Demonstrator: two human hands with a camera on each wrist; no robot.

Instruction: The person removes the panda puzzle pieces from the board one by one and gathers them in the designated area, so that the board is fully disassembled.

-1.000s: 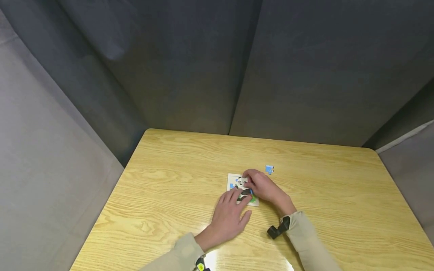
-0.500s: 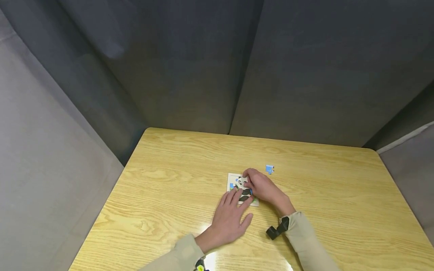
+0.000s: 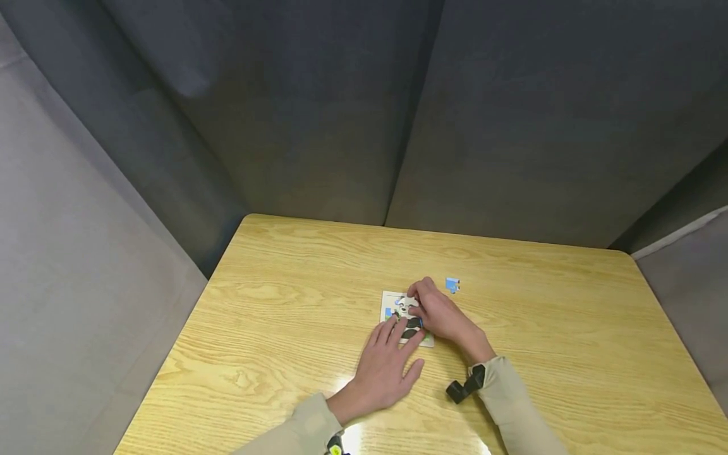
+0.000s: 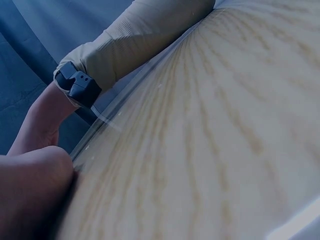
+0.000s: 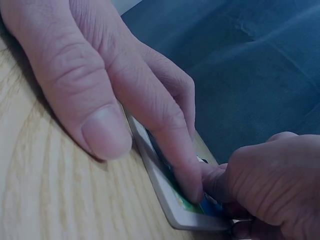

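A small panda jigsaw puzzle in a white frame [image 3: 387,300] lies flat on the wooden table. My left hand [image 3: 382,370] rests with fingers spread over its lower left part. In the right wrist view, the left index fingertip [image 5: 189,187] presses on the picture just inside the pale frame rim [image 5: 162,197]. My right hand [image 3: 446,316] covers the puzzle's upper right side, thumb and fingers curled together at a puzzle piece. That piece is mostly hidden; some blue [image 5: 212,206] shows beside the thumb. A loose light-blue puzzle piece [image 3: 452,285] lies beyond the right hand.
The wooden table [image 3: 273,303] reaches back to a dark grey curtain [image 3: 318,126]. Paler grey fabric [image 3: 85,253] hangs at the left. Black wrist camera mounts [image 3: 466,384] sit at both cuffs, close over the tabletop.
My left fingers have shifted and spread slightly, uncovering more of the panda's lower body. The right knuckles have risen a little while that hand stays in place. The loose piece has not moved.
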